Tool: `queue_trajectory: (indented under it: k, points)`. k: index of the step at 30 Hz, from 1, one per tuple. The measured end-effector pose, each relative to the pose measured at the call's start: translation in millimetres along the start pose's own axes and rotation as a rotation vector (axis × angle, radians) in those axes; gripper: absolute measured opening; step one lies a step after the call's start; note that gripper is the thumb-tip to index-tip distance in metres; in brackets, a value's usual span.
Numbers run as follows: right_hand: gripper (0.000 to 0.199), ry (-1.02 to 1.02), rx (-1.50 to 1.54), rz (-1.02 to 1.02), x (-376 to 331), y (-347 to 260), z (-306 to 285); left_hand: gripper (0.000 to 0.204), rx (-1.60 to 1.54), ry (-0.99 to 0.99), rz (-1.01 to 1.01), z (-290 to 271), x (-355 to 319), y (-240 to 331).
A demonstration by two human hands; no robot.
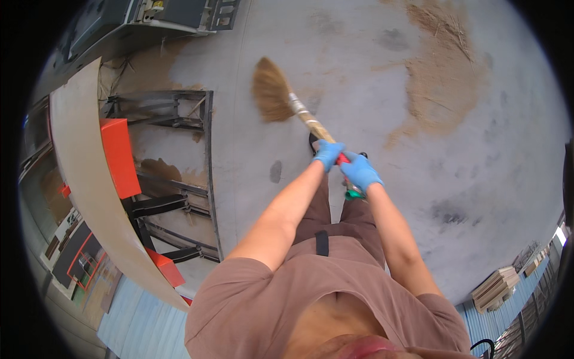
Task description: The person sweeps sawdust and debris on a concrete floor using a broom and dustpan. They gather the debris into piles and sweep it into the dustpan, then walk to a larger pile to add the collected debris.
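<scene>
I hold a straw broom with both hands, each in a blue glove. My left hand point(328, 153) grips the handle higher toward the head, and my right hand point(360, 172) grips the red part of the handle just behind it. The broom's tan bristle head point(271, 91) rests on the grey concrete floor point(359, 66) ahead and to my left. The wrapped wooden shaft point(309, 121) slants from the bristles back to my hands. A green end of the handle point(354, 194) shows below my right hand.
A patch of brown sawdust point(442, 78) lies on the floor at the upper right. A metal frame with orange panels point(119, 157) and a curved board point(81, 167) stands at my left. Stacked boards point(496, 288) sit at the lower right.
</scene>
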State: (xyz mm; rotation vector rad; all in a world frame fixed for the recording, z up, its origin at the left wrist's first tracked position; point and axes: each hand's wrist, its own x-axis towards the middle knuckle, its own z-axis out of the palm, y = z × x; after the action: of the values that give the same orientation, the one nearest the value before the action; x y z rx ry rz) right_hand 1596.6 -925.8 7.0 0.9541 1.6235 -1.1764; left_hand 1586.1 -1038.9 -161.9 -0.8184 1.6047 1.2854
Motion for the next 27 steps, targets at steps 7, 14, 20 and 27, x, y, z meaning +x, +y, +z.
queue_trajectory:
  k: [7, 14, 20, 27]
  points:
    - [0.032, 0.362, 0.220, 0.048, -49.8, 51.0, -91.1, 0.067, 0.250, -0.495, -0.016, 161.2, -33.6, 40.3]
    - [0.048, 0.352, 0.498, -0.077, -120.2, 48.9, -129.4, 0.068, 0.154, -0.455, 0.171, 190.1, -117.3, 83.1]
    - [0.067, 0.120, 0.369, -0.184, -106.8, 16.6, -168.5, 0.059, -0.135, -0.260, 0.240, 159.2, -129.7, 140.0]
    - [0.068, -0.457, 0.560, -0.373, 74.5, -68.6, -190.8, 0.067, -0.105, 0.215, 0.342, 85.6, 18.2, 203.2]
